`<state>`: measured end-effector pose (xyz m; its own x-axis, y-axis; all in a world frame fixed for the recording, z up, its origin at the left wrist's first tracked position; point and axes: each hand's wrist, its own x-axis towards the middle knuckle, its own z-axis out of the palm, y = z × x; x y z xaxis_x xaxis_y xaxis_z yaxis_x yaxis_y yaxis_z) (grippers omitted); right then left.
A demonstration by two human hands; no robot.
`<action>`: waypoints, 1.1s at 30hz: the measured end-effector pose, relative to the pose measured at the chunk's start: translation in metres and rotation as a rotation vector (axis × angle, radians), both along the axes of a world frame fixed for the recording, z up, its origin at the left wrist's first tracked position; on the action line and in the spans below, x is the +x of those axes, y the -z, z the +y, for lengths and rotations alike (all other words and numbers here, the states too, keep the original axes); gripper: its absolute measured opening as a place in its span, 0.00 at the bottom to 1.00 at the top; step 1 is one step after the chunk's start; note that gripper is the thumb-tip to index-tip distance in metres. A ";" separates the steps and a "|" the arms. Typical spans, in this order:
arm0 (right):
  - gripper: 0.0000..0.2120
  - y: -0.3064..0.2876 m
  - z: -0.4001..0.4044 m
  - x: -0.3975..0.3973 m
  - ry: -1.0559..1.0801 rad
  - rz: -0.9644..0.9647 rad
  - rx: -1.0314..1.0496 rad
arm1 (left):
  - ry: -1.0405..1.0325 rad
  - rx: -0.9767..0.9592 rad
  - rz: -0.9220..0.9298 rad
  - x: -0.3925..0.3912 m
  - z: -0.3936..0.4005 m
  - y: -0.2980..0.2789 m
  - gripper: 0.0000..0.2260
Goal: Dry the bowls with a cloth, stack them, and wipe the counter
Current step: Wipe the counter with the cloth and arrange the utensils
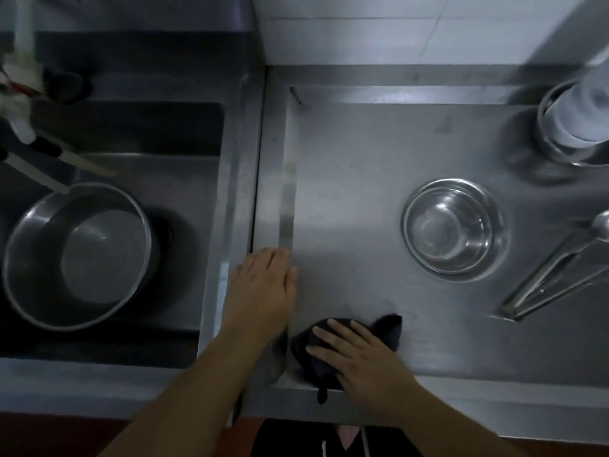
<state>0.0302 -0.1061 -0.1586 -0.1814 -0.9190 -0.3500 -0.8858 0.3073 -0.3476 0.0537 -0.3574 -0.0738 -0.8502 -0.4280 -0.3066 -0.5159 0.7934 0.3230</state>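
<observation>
The right hand (354, 354) lay flat, fingers spread, pressing a dark cloth (324, 352) onto the table (362, 179) near its front edge. The left hand (263, 285) rested open on the table's raised left rim, just beside the sink (184, 133) (a large basin (77, 255) sat in it). Stacked bowls (453, 225) stood well apart to the right, ladles (557, 275) beyond them
</observation>
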 end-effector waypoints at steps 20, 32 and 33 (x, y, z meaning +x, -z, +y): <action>0.30 0.008 -0.126 -0.320 0.566 -0.013 -0.057 | -0.028 -0.037 -0.131 -0.064 0.007 0.022 0.21; 0.28 0.004 0.026 -0.097 0.366 -0.137 -0.042 | 0.111 -0.037 -0.090 -0.041 0.032 0.004 0.21; 0.30 0.004 0.044 -0.083 0.357 -0.159 0.003 | 0.141 -0.040 -0.094 -0.036 0.034 0.002 0.20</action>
